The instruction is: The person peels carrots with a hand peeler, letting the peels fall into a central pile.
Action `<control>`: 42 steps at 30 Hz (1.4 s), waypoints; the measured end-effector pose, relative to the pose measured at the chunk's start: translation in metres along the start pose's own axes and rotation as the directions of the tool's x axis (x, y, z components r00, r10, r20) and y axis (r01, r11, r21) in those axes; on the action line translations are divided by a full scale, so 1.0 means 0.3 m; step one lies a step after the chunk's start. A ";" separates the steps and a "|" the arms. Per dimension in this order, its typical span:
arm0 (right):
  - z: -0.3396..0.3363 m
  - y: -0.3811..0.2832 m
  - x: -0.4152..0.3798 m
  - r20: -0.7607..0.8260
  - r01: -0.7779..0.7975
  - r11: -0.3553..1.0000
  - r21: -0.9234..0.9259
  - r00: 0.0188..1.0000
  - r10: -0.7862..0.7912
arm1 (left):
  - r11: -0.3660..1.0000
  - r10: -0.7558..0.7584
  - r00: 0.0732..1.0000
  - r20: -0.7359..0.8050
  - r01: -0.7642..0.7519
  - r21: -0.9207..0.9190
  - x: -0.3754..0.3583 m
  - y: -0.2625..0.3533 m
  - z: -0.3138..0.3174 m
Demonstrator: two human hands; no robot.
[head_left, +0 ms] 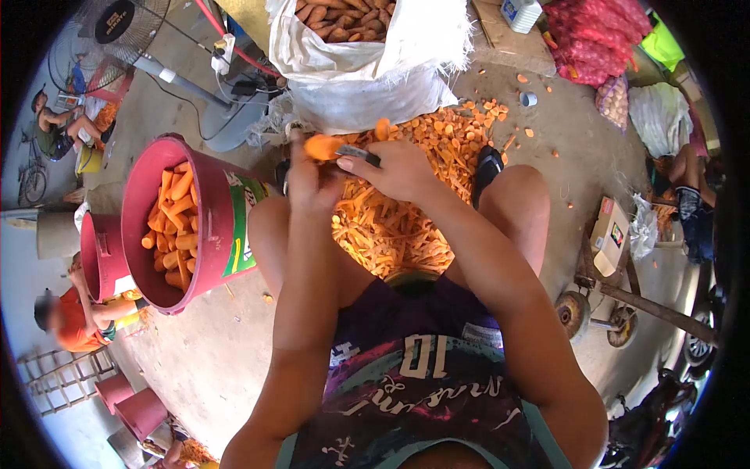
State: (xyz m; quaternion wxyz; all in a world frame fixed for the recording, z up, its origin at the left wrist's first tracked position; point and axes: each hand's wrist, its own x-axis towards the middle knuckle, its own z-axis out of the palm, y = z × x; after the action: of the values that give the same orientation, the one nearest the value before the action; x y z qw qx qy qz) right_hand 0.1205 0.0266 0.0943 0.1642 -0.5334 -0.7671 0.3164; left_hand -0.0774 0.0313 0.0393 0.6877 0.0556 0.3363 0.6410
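My left hand [314,181], smeared by motion, is closed around a peeled orange carrot [322,147]. Closed on the handle of a knife [353,152] is my right hand [402,168], its blade right at the carrot's end. Just above the knife shows a small orange carrot piece [382,129]. Beneath both hands, between my legs, spreads a heap of carrot peelings and cut slices [398,227]. In front of it stands a white sack [367,94] filled with unpeeled carrots [344,19].
Left of my leg stands a red tub [207,227] of peeled carrots, with a fan [183,78] beyond. A red net sack [598,39] lies back right, a wheeled cart [617,293] to the right. A person in orange [74,320] sits far left.
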 end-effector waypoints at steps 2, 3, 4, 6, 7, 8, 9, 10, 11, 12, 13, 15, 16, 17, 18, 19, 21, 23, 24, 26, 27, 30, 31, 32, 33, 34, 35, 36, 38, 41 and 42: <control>-0.056 0.008 -0.008 0.087 -0.058 0.998 0.028 0.995 0.056 | 0.978 0.198 0.970 0.144 -0.186 -0.092 -0.001 0.159 -0.042; -0.077 0.027 -0.017 0.070 -0.059 0.998 0.027 0.996 0.057 | 0.941 0.280 0.912 0.301 -0.197 -0.277 0.012 0.249 -0.088; -0.093 0.052 -0.028 0.021 0.008 0.988 0.156 1.000 -0.012 | 0.833 0.361 0.843 0.399 -0.099 -0.545 0.033 0.373 -0.136; -0.083 0.122 -0.022 -0.075 0.099 0.948 0.303 0.994 -0.080 | 0.606 0.552 0.764 0.333 -0.095 -0.789 -0.127 0.420 0.049; -0.100 0.129 -0.018 -0.088 0.105 0.947 0.305 0.993 -0.082 | 0.631 0.569 0.721 0.394 -0.076 -0.772 -0.118 0.443 0.007; -0.120 0.128 -0.015 -0.030 0.047 0.932 0.360 0.999 -0.039 | 0.699 0.568 0.737 0.366 -0.197 -0.687 -0.094 0.426 -0.053; -0.142 0.115 -0.012 0.033 -0.015 0.913 0.409 0.999 0.001 | 0.749 0.573 0.749 0.334 -0.313 -0.584 -0.090 0.411 -0.063; -0.161 0.101 -0.009 0.028 -0.009 0.913 0.408 1.000 -0.003 | 0.748 0.575 0.745 0.338 -0.313 -0.585 -0.087 0.395 -0.078; -0.187 0.076 -0.009 0.122 -0.099 0.802 0.589 0.992 0.033 | 0.882 0.431 0.819 0.378 -0.296 -0.367 -0.100 0.342 -0.049; -0.198 0.062 -0.009 0.224 -0.200 0.651 0.732 0.974 0.048 | 0.960 0.278 0.885 0.374 -0.248 -0.128 -0.113 0.283 -0.013; -0.189 0.060 -0.004 0.228 -0.203 0.655 0.728 0.972 0.047 | 0.977 0.207 0.889 0.409 -0.211 -0.034 -0.137 0.232 0.043; -0.177 0.059 0.007 -0.201 0.136 0.746 0.652 0.980 -0.003 | 0.982 0.137 0.889 0.437 -0.180 0.058 -0.162 0.153 0.120; -0.191 0.063 0.007 -0.202 0.140 0.748 0.649 0.979 -0.008 | 0.977 0.040 0.872 0.488 -0.137 0.165 -0.161 0.125 0.142; -0.217 0.063 0.006 -0.199 0.165 0.760 0.628 0.979 -0.048 | 0.956 -0.063 0.847 0.528 -0.101 0.275 -0.153 0.110 0.162; -0.237 0.070 0.005 -0.197 0.190 0.771 0.608 0.977 -0.085 | 0.955 -0.063 0.844 0.533 -0.104 0.277 -0.142 0.102 0.178; -0.252 0.087 0.008 -0.205 0.196 0.771 0.606 0.975 -0.087 | 0.943 -0.119 0.845 0.521 -0.069 0.327 -0.127 0.096 0.195; -0.276 0.129 0.017 -0.064 0.061 0.808 0.586 0.998 -0.029 | 0.925 -0.170 0.845 0.507 -0.040 0.377 -0.098 0.087 0.259; -0.298 0.161 0.030 -0.148 0.171 0.806 0.566 0.983 -0.105 | 0.819 -0.248 0.837 0.488 -0.087 0.566 -0.057 0.087 0.320; -0.336 0.160 0.034 -0.114 0.098 0.854 0.511 0.992 -0.045 | 0.667 -0.323 0.800 0.506 -0.187 0.721 0.012 0.123 0.333; -0.356 0.202 0.057 -0.166 0.081 0.901 0.427 0.986 -0.010 | 0.560 -0.283 0.839 0.464 -0.249 0.790 0.146 0.160 0.381; -0.367 0.224 0.070 -0.165 0.080 0.900 0.429 0.986 -0.009 | 0.443 -0.237 0.871 0.430 -0.297 0.846 0.215 0.175 0.423; -0.370 0.295 0.114 -0.185 -0.051 0.955 0.291 0.977 0.108 | 0.255 -0.048 0.926 0.374 -0.351 0.901 0.487 0.222 0.553; -0.354 0.320 0.134 -0.180 -0.054 0.955 0.292 0.977 0.111 | 0.161 0.012 0.918 0.397 -0.393 0.905 0.602 0.233 0.571; -0.341 0.345 0.156 -0.203 -0.035 0.971 0.236 0.976 0.084 | -0.063 0.033 0.895 0.445 -0.443 0.894 0.734 0.248 0.580; -0.332 0.366 0.177 -0.224 -0.016 0.984 0.178 0.973 0.057 | -0.284 0.038 0.868 0.496 -0.466 0.838 0.853 0.254 0.590; -0.329 0.378 0.202 -0.188 -0.047 0.992 0.118 0.980 0.069 | -0.280 0.037 0.870 0.491 -0.463 0.841 0.940 0.244 0.610; -0.337 0.375 0.224 -0.184 -0.052 0.992 0.116 0.980 0.073 | -0.438 0.020 0.885 0.466 -0.411 0.799 1.015 0.227 0.628; -0.354 0.364 0.247 -0.154 -0.082 0.989 0.125 0.983 0.101 | -0.583 0.007 0.899 0.439 -0.353 0.731 1.103 0.210 0.639; -0.343 0.392 0.291 -0.167 -0.068 0.988 0.139 0.982 0.091 | -0.689 0.018 0.916 0.401 -0.280 0.669 1.280 0.156 0.629; -0.354 0.416 0.346 -0.153 -0.058 0.982 0.177 0.985 0.086 | -0.865 0.004 0.949 0.317 -0.156 0.478 1.397 0.061 0.620; -0.361 0.421 0.361 -0.147 -0.062 0.982 0.177 0.985 0.089 | -0.864 0.104 0.921 0.374 -0.103 0.493 1.383 0.025 0.613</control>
State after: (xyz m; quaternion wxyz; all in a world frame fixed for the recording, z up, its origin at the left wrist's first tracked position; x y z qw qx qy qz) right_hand 0.2337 0.1893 0.0825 0.2562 -0.5689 -0.7010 0.3453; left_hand -0.0053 0.4789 0.0218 -0.0003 0.7307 0.6825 -0.0143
